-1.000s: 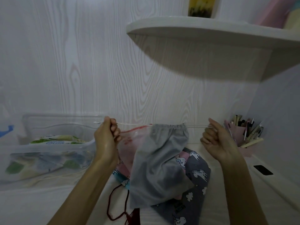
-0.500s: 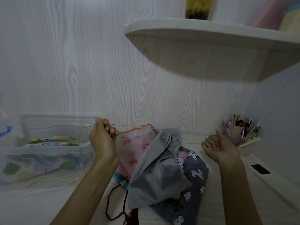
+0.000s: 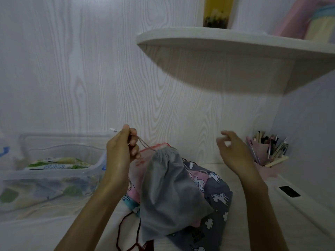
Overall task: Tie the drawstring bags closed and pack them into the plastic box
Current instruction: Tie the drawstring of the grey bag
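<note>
A grey drawstring bag hangs in mid view with its mouth gathered tight. My left hand is shut on the bag's drawstring, which runs from my fingers down to the gathered mouth. My right hand hovers to the right of the bag with fingers spread and nothing in it. Under the grey bag lie a pink bag and a dark unicorn-print bag. The clear plastic box stands at the left, with a leaf-print bag inside.
A pink holder of pens and brushes stands at the right by the wall. A white shelf juts out overhead. A dark red cord trails on the white surface near the front edge.
The bag's mouth has been pulled fully shut. My right hand has let go of the string and opened. My left hand now holds the string close to the bag.
</note>
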`<state>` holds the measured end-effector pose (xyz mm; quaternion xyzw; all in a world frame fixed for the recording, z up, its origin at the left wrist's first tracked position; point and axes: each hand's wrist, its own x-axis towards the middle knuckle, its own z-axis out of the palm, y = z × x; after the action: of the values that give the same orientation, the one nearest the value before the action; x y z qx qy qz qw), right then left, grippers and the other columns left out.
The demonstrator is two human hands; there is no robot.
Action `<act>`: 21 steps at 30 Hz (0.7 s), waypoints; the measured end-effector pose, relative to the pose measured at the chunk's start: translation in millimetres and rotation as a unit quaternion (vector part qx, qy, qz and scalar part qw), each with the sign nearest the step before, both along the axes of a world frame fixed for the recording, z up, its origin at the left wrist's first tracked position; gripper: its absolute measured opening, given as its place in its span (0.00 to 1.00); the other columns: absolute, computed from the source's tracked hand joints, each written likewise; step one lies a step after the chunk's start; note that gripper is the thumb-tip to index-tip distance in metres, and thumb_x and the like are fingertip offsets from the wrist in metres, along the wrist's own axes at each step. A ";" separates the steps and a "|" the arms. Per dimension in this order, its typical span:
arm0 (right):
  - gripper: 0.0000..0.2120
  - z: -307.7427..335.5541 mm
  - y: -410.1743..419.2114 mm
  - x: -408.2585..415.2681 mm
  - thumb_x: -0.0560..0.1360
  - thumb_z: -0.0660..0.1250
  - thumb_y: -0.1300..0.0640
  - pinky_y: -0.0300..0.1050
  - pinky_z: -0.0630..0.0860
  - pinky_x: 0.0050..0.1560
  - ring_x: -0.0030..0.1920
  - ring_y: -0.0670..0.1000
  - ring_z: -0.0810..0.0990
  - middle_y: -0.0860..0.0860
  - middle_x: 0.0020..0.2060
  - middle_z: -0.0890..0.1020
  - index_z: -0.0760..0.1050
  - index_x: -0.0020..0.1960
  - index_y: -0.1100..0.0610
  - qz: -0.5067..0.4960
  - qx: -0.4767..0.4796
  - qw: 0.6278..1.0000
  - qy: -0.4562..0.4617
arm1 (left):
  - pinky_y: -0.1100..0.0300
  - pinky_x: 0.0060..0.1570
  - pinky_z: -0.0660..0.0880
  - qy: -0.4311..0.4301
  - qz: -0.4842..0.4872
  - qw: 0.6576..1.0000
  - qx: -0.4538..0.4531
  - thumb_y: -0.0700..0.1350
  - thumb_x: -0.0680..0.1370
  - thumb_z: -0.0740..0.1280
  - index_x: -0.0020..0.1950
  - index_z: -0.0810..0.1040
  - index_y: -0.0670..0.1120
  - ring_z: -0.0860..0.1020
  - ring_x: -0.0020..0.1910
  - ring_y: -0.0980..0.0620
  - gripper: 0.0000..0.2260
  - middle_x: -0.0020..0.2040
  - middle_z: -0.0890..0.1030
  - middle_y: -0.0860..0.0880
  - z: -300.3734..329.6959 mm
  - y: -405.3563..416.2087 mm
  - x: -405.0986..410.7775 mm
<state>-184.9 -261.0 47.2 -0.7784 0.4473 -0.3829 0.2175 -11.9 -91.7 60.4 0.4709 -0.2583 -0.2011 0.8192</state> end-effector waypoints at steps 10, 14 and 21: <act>0.20 0.9 15.9 99.6 0.73 0.66 0.42 0.52 0.65 0.67 0.62 0.49 0.73 0.45 0.59 0.77 0.74 0.64 0.44 0.367 -0.046 0.898 0.239 | 0.69 0.19 0.62 -0.043 -0.172 0.981 0.078 0.47 0.81 0.56 0.35 0.70 0.44 0.62 0.18 0.58 0.16 0.22 0.65 0.53 5.2 3.2 1.0; 0.09 14.3 23.9 97.4 0.76 0.67 0.53 0.44 0.76 0.44 0.35 0.47 0.80 0.47 0.32 0.81 0.83 0.42 0.56 0.366 -0.018 0.914 0.172 | 0.66 0.26 0.70 -0.008 -0.140 0.987 0.074 0.54 0.80 0.56 0.49 0.76 0.45 0.71 0.25 0.59 0.15 0.32 0.73 0.53 0.0 -0.4 12.8; 0.13 38.7 41.6 87.8 0.77 0.64 0.51 0.32 0.74 0.30 0.29 0.45 0.82 0.47 0.24 0.81 0.83 0.44 0.58 0.355 0.071 0.925 0.114 | 0.74 0.48 0.71 -0.267 -0.206 0.894 0.294 0.51 0.71 0.72 0.59 0.76 0.54 0.78 0.48 0.67 0.17 0.53 0.80 0.59 -30.2 -4.3 10.6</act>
<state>-97.1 -219.5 85.9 -0.9072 0.1896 -0.1561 0.3416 -1.3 -96.0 30.3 0.6623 -0.4876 -0.2988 0.4841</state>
